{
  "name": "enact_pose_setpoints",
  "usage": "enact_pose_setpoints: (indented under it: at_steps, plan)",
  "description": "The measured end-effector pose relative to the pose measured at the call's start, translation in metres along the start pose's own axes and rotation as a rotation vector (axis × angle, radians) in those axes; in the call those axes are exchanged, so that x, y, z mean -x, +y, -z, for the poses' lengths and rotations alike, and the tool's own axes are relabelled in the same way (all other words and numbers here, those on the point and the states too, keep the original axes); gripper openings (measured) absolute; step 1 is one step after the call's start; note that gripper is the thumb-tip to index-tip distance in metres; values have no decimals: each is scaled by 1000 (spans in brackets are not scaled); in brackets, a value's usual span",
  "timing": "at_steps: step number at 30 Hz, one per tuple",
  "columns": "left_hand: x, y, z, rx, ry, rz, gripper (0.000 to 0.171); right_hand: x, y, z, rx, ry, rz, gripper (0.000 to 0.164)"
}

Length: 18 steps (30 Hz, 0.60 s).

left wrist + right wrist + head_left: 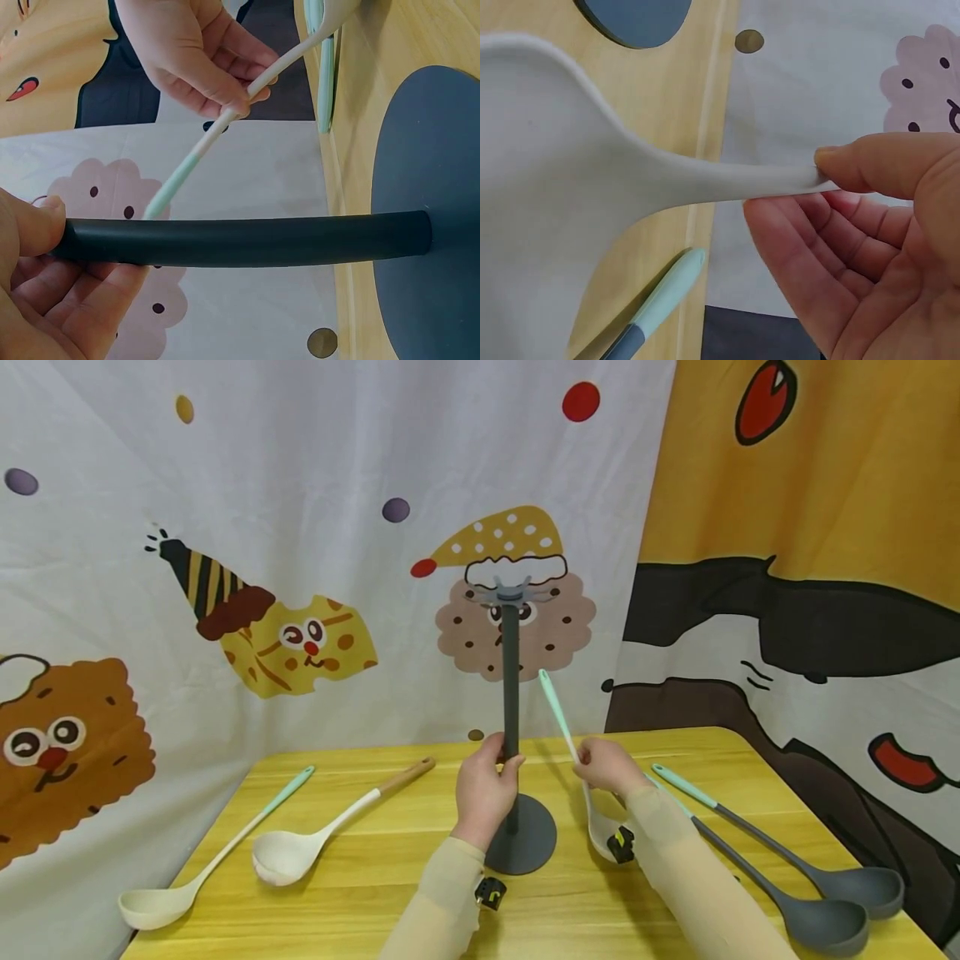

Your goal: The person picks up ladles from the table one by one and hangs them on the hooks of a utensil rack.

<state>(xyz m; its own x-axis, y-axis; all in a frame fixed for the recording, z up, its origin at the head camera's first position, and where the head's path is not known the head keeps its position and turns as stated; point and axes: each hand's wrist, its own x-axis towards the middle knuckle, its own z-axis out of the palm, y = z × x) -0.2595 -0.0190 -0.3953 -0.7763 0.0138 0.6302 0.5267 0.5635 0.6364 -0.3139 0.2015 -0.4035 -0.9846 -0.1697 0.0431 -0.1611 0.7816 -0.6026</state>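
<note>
A dark grey utensil stand (511, 693) rises upright from its round base, with a ring of hooks at its top. My left hand (487, 789) grips the pole partway up, thumb on one side and fingers on the other in the left wrist view. To the right of the pole, my right hand (609, 766) pinches a white ladle (675, 176) by its stem. The ladle's mint-green handle end (551, 693) points up and leans toward the pole. Its bowl hangs low, partly hidden behind the right wrist.
Left on the wooden table (360, 893) lie a white ladle with a mint handle (161, 906) and a white ladle with a wooden handle (288, 856). Two grey ladles with mint handles, one nearer (825, 925) and one farther (862, 889), lie on the right. A printed curtain (322, 460) hangs behind.
</note>
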Motion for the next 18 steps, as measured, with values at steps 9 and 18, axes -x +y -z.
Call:
enact_pose_setpoints:
  at_steps: [9, 18]
  plan:
    - [0, -1, -1, 4, -13, 10, 19, 1, -4, 4, -25, 70, 51, 9]
    - [-1, 0, 0, -11, -15, 18, 19, 2, -7, 8, -43, 152, 128, 4]
